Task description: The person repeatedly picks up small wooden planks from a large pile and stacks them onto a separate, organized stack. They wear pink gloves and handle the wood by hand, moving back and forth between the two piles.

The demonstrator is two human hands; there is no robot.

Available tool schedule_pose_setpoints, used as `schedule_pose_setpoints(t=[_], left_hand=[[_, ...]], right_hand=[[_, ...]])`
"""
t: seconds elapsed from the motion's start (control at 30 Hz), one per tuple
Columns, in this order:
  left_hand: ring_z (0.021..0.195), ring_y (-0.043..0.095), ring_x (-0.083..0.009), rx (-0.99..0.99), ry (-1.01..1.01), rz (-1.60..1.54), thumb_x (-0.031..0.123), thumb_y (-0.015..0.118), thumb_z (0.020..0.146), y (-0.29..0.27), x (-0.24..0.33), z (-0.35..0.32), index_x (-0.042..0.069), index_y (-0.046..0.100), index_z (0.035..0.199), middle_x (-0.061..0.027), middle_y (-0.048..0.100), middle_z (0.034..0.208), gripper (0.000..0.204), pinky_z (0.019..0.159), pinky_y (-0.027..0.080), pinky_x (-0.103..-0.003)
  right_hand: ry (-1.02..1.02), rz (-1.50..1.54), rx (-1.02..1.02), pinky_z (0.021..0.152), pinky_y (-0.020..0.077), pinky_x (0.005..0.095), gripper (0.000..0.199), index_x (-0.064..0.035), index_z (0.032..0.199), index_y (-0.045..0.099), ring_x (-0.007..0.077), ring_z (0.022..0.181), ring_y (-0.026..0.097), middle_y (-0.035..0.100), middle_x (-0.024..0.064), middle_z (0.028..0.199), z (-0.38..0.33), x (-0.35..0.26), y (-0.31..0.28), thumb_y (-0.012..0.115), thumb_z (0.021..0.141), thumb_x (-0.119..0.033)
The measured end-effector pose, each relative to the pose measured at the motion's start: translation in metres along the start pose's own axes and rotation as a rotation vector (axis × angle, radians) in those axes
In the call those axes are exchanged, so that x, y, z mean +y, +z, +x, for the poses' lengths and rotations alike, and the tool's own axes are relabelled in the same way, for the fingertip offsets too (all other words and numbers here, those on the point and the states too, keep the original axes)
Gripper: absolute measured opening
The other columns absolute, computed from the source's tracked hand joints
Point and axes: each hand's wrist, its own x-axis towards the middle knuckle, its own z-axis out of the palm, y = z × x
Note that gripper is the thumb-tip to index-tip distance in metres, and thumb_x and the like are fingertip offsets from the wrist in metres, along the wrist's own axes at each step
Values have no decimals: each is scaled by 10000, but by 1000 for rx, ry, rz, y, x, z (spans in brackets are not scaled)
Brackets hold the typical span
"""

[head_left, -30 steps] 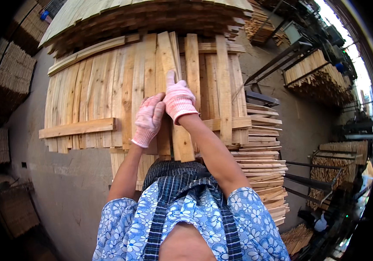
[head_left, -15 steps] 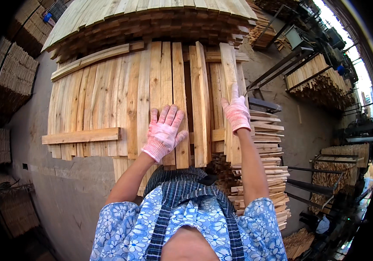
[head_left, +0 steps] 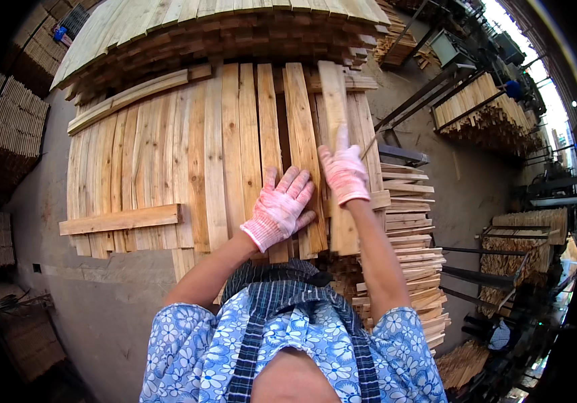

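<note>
Spread flat, the left hand [head_left: 280,207] lies on boards [head_left: 302,134] toward the near edge of the stack [head_left: 140,161]. The right hand [head_left: 347,171] is on a plank [head_left: 333,97] toward the right edge; whether it pinches, I cannot tell.

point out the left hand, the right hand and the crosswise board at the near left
Left hand [head_left: 277,208]: head view, back of the glove
Right hand [head_left: 346,176]: head view, back of the glove
Crosswise board [head_left: 120,220]: head view, middle of its length
</note>
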Motion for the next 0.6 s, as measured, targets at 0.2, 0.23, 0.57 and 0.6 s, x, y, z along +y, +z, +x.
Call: schedule_pose_setpoints(t=[0.2,0.23,0.57,0.6], left_hand=[[1375,381,-499,164,-154,-280,462,731,841,-27,2,-18,30,540,1362,-306,417,1470,704,1157,333,-593],[1360,386,-505,93,-128,-139,483,740,836,-25,10,-26,34,551,1367,-305,414,1469,721,1141,344,-598],[1408,375,-497,14,220,40,512,828,702,26,42,-74,189,542,1426,-262,402,1524,843,1158,272,-683],[1414,370,-498,33,234,63,508,823,714,31,41,-75,188,537,1432,-262,397,1531,837,1159,271,-684]], right_hand=[[-216,-36,-79,786,586,527,783,-153,1635,230,442,955,692,563,316,1168,-31,-65,10,580,992,-432],[-286,-17,-25,784,586,517,770,-119,1626,240,434,954,694,560,328,1202,-23,-51,22,564,996,-420],[-4,262,-118,928,522,514,540,-246,1555,359,466,1150,627,528,267,1351,3,24,-20,515,1046,-336],[-34,282,-81,948,513,506,448,-208,1482,418,473,1154,621,547,276,1327,1,30,-16,489,1059,-338]])
